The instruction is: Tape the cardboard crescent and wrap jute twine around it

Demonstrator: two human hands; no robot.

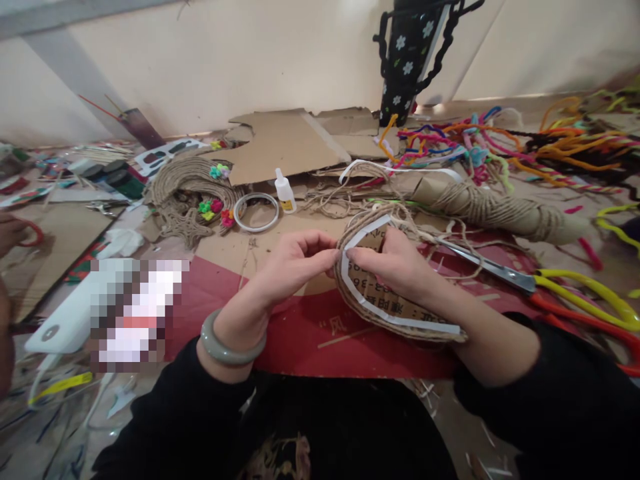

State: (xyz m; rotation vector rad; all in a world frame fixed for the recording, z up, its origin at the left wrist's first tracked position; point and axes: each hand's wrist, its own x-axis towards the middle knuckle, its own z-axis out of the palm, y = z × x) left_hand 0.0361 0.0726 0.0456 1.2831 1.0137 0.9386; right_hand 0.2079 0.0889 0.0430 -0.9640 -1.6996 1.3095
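Note:
Both hands are on a curved piece of cardboard with printed characters, held above the red sheet. White tape runs along its curve, and brown twine lies along the outer edge. My left hand pinches the left edge, thumb and fingertips closed at the twine. My right hand grips the cardboard from its inner side, with the thumb pressed on the tape near the left thumb. Some of the right fingers are hidden behind the hand and cardboard.
Scissors lie at the right, below a twine-wrapped tube. A glue bottle stands beside a white ring. Left of these are a twine-covered piece and colourful pipe cleaners sit farther right. Another person's hand shows at far left.

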